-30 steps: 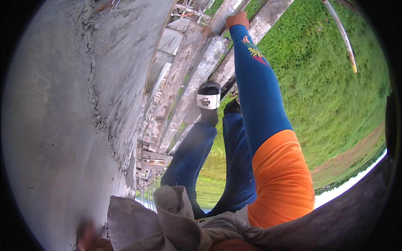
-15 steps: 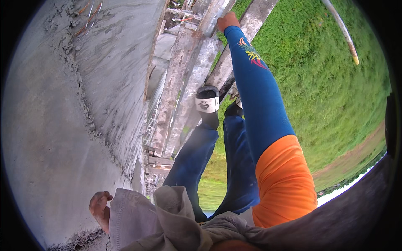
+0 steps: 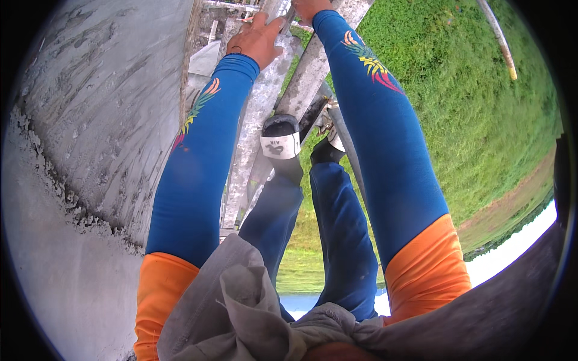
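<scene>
Both my arms, in blue sleeves with orange above, reach forward to the top of the view. My left hand is over the grey, cement-stained plank, its fingers apart and nothing seen in them. Just right of it, my right hand is closed and partly cut off by the upper edge. A narrow dark grey piece shows beside its fingers; what the hand holds is hidden. Below the hands, my foot in a slide sandal with a white strap rests on the planks.
A grey cement-plastered wall with a rough ridge fills the left. A second long board slants past my feet, beside a metal pole. Grass lies far below on the right, with a pale pole above it.
My left hand has come from the lower left, near the wall, up to the planks beside my right hand. My right hand has moved slightly up and left.
</scene>
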Action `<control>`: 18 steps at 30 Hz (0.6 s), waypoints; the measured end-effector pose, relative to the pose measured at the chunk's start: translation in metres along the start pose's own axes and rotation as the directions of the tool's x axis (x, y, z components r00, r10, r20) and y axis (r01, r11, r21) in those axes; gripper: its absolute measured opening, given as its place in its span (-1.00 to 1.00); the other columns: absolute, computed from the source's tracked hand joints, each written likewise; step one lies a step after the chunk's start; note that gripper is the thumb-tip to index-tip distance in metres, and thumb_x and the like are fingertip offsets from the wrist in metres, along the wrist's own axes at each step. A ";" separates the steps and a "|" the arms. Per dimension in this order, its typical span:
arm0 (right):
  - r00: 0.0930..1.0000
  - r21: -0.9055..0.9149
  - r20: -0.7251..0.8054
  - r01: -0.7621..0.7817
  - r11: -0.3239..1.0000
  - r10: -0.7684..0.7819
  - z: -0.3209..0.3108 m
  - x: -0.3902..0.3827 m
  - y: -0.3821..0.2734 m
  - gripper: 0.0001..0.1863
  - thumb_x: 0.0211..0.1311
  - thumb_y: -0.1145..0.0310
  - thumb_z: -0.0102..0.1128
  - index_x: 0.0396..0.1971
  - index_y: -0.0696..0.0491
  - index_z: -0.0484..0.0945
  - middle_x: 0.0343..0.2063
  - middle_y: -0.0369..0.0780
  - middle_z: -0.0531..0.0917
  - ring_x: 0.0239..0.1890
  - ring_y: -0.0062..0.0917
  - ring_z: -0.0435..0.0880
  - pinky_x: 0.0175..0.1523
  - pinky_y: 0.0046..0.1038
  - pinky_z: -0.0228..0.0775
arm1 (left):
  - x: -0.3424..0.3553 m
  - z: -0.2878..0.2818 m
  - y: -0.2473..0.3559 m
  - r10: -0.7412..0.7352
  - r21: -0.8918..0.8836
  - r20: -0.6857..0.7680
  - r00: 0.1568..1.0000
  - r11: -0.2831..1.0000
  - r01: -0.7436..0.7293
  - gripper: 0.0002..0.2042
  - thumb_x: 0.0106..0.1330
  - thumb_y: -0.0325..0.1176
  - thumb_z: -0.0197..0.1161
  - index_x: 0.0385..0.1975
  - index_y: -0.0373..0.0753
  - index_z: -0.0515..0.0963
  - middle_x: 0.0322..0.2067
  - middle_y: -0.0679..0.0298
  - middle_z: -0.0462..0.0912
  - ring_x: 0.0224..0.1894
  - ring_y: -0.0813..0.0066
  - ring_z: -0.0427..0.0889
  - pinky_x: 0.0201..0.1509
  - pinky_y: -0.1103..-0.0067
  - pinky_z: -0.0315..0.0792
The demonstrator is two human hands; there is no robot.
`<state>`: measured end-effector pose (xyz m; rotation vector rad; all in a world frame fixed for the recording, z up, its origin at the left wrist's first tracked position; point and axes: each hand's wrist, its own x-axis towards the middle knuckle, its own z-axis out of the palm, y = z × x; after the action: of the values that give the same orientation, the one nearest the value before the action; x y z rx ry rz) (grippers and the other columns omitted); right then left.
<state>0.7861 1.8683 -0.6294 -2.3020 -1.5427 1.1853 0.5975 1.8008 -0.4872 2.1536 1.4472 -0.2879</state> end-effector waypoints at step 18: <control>0.998 0.045 -0.058 -0.015 0.999 0.017 -0.002 -0.016 -0.010 -0.28 0.24 -0.05 0.29 0.14 0.27 0.44 -0.02 0.20 0.66 0.10 0.05 0.65 0.20 -0.11 0.50 | 0.027 -0.007 0.022 -0.112 0.350 0.269 0.957 0.937 0.011 -0.63 0.43 -0.35 0.09 0.20 0.15 0.55 0.21 0.14 0.47 0.11 0.00 0.67 0.14 0.16 0.61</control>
<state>0.7779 1.8605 -0.6145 -2.3038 -1.4661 1.1333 0.6277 1.8190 -0.4869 2.2170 1.3758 -0.9001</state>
